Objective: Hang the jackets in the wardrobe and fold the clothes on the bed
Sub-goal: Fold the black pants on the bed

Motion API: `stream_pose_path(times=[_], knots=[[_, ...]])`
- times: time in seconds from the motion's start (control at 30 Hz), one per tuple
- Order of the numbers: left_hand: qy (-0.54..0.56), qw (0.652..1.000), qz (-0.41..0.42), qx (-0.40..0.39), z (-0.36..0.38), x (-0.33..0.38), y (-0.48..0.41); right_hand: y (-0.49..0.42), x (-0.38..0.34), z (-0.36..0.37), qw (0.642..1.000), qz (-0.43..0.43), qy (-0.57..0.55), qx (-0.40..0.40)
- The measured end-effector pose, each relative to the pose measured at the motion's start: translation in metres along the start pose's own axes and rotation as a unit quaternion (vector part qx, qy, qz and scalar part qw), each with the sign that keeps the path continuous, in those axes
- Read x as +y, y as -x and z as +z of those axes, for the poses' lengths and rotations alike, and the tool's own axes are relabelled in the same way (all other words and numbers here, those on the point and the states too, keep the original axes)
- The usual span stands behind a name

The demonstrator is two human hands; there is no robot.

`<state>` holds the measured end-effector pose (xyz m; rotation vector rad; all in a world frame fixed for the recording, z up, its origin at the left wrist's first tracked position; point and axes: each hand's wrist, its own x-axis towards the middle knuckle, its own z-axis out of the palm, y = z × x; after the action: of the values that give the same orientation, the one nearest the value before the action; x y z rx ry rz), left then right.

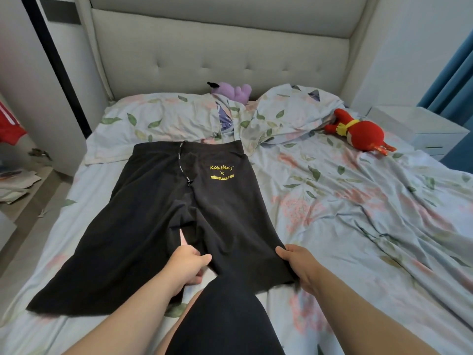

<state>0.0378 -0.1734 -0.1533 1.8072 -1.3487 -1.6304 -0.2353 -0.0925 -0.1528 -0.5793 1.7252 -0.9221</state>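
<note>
Black shorts (158,213) lie spread flat on the floral-sheeted bed (358,226), waistband toward the pillows (179,119), legs toward the person. Both arms reach forward and down — the left hand (186,267) curls its fingers on the inner hem edge of the right-side leg, and the right hand (299,265) pinches that leg's outer hem corner, thumb on top. A red plush toy (358,134) lies well apart, near the right pillow.

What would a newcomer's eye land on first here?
Black shorts with yellow lettering lie spread flat on the bed; the left hand and right hand grip the right-side leg near its hem. A red plush toy lies far right beside the pillows, a purple plush toy against the headboard.
</note>
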Motion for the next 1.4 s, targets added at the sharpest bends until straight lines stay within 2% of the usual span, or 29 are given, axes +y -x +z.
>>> stream_pose_path(times=[0.1,0.2,0.33,0.47,0.6,0.67,0.77,0.87,0.97,1.1,1.2,1.27,1.33,1.4], knots=[[-0.025,0.999,0.014,0.021,0.019,0.007,-0.007,0.001,0.002,-0.001,1.0,0.002,0.005,0.006],[-0.111,0.99,0.068,0.06,0.027,0.004,-0.013,-0.001,0.002,-0.001,1.0,-0.005,0.014,0.019],[-0.169,0.978,0.114,0.036,0.024,-0.002,-0.014,-0.005,0.003,0.001,0.999,-0.01,0.026,0.03],[-0.277,0.949,0.146,0.042,0.027,-0.001,-0.013,-0.007,0.004,0.001,0.999,-0.011,0.029,0.029],[-0.289,0.941,0.154,0.087,0.031,-0.006,-0.019,-0.008,0.005,0.001,0.999,-0.013,0.037,0.032],[-0.263,0.949,0.156,0.082,0.029,-0.009,-0.02,-0.008,0.006,0.001,0.999,-0.013,0.035,0.032],[-0.143,0.978,0.144,0.053,0.016,-0.017,-0.013,-0.007,0.006,0.0,0.999,-0.014,0.029,0.027],[-0.043,0.989,0.103,0.099,-0.008,-0.036,-0.004,-0.007,0.006,0.0,0.999,-0.019,0.026,0.022],[-0.045,0.986,0.059,0.151,-0.026,-0.053,0.006,-0.007,0.007,0.002,0.999,-0.022,0.035,0.015],[-0.07,0.983,0.02,0.166,-0.024,-0.043,0.014,-0.007,0.007,0.004,0.998,-0.015,0.063,0.016],[-0.069,0.989,-0.005,0.131,-0.017,-0.027,0.018,-0.008,0.006,0.004,0.998,-0.013,0.054,0.015],[0.043,0.995,-0.032,0.084,-0.008,-0.019,0.018,-0.009,0.006,0.003,0.999,-0.011,0.046,0.012],[0.154,0.986,-0.063,0.019,-0.001,-0.014,0.023,-0.009,0.007,0.003,0.999,-0.004,0.038,0.009],[0.128,0.991,-0.025,-0.022,0.001,-0.013,0.028,-0.009,0.007,0.003,1.0,-0.002,0.028,0.006]])
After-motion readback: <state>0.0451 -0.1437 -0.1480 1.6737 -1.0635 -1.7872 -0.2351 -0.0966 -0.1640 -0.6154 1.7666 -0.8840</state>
